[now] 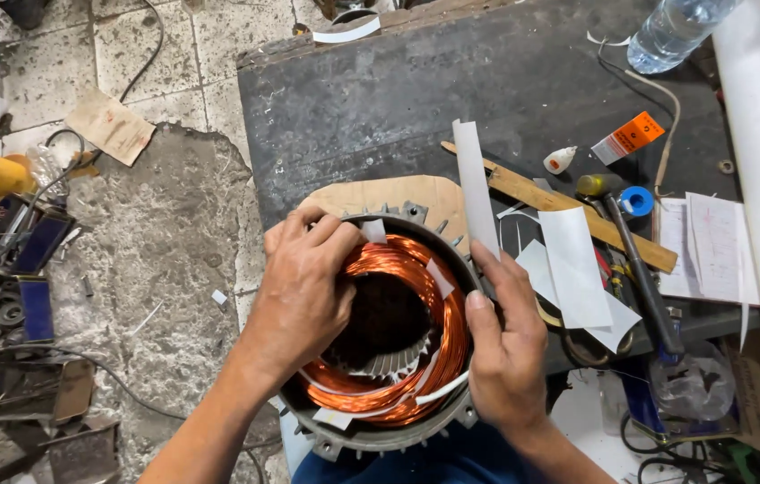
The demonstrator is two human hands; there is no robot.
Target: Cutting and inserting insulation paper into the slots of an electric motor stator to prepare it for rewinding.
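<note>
The left hand (304,291) lies on the upper left of the copper winding (416,345), its fingers bent and pressing on the wire near a small white paper piece (373,230). The right hand (505,345) is closed on a long white paper strip (475,188), which stands up from the right edge of the winding; the thumb rests against the rim. The two hands are apart, one on each side of the round metal motor stator (380,436), and this stator sits at the near edge of the dark worktable (380,99), partly over a wooden board (416,193). To the right are cut white paper sheets (577,269), a hammer (631,251), a wooden stick (568,211) and a blue tape roll (638,201). A water bottle (671,31) lies at the far corner
</note>
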